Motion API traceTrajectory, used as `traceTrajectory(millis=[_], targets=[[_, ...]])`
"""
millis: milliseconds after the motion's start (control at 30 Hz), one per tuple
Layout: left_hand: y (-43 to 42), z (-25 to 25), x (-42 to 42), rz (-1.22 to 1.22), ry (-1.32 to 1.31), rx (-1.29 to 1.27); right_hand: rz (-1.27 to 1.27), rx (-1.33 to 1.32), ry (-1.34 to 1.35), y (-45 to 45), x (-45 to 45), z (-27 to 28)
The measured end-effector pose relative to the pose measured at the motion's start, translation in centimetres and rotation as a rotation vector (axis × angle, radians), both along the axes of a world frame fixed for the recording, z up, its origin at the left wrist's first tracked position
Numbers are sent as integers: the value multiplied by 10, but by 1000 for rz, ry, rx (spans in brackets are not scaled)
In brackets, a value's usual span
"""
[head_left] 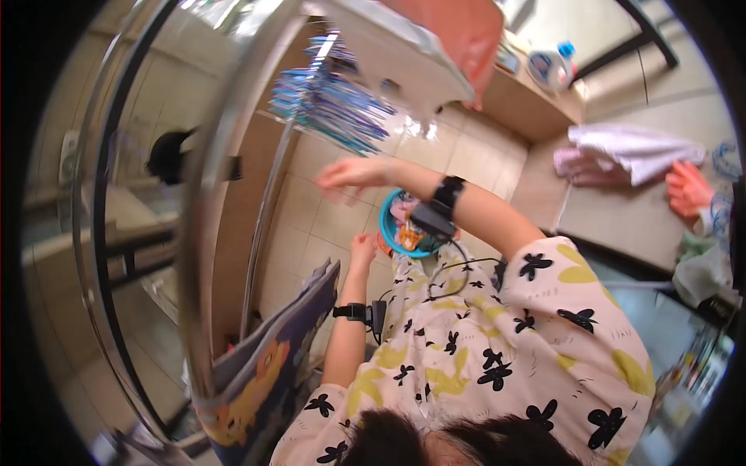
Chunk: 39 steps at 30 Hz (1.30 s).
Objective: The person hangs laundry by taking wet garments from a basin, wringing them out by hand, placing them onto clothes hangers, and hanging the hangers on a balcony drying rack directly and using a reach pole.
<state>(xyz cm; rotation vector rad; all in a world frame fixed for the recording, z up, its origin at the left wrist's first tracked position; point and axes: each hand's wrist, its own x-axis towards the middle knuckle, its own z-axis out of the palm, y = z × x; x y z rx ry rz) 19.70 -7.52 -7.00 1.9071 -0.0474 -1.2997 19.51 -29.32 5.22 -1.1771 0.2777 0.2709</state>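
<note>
My right hand [353,174] reaches across to the left, below a bunch of blue and purple clothes hangers [330,105] on a metal rail. Its fingers are stretched out and slightly blurred, and nothing shows in them. Lower down, my left hand [363,247] is held up near the left side of a blue basin [384,223]. Its fingers seem bent but are too small and turned away to read. Pink, orange and dark clothes [406,227] lie in the basin on the floor by my legs. Next to my left forearm hangs a dark cloth with a yellow cartoon print [260,380].
Metal rack poles [268,225] stand close on the left. White cloth [396,46] and salmon cloth [458,31] hang ahead. On the right ledge are a white bottle with a blue cap [550,70], folded pink cloth [622,151] and orange rubber gloves [688,189].
</note>
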Motion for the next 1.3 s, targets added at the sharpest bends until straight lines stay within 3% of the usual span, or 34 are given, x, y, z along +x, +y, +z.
traceTrajectory(millis=[67,100,133,167,200,233,300,333,400,467,533,567,633,767,867,967,1033,1067,1100,1133,1167,1233,1267,1300], targets=[[17,-33,-8,-123,90,218,-211,377,271,-18,-102,-52],[24,-47,-14,-176,96,247,-391,363,527,-15,-147,-137],[29,-62,-23,-243,123,315,-531,-244,486,-1,-195,-182],[31,-74,-29,-309,144,381,-168,-902,775,10,-242,-211],[19,-102,-39,-362,139,380,-190,-1014,808,17,-282,-249],[12,-125,-51,-431,131,433,-421,-521,769,28,-315,-308],[-3,-182,-59,-544,122,509,-812,150,1073,43,-331,-329],[-7,-213,-64,-581,143,484,-833,184,1090,60,-339,-363],[-14,-276,-77,-623,187,465,-720,-347,977,100,-358,-459],[-27,-320,-95,-518,137,347,-731,-285,1025,142,-368,-546],[-39,-343,-114,-449,191,305,-469,-194,1121,154,-356,-588],[-40,-352,-121,-367,221,246,-462,-169,1129,150,-346,-596],[-29,-375,-131,-331,295,276,-96,-431,848,142,-317,-606],[8,-395,-148,-121,449,453,-338,-333,1000,176,-276,-635],[24,-378,-143,-14,485,519,-530,-354,1023,191,-267,-619],[1,-339,-139,72,461,495,-999,-169,773,192,-258,-547],[-27,-298,-135,119,333,580,-868,162,569,173,-270,-485],[-27,-294,-129,240,497,326,-859,151,557,160,-276,-448],[-35,-280,-125,248,494,310,-834,216,428,147,-281,-414],[-47,-263,-124,110,502,102,-805,278,301,141,-285,-390],[-59,-248,-125,-30,504,-112,-796,259,293,139,-289,-377],[-88,-218,-134,-42,434,-121,-1140,-4,459,131,-294,-356],[-100,-198,-140,-155,377,-150,-1343,742,682,94,-290,-294],[-109,-179,-146,-265,314,-178,-1342,728,674,91,-293,-288]])
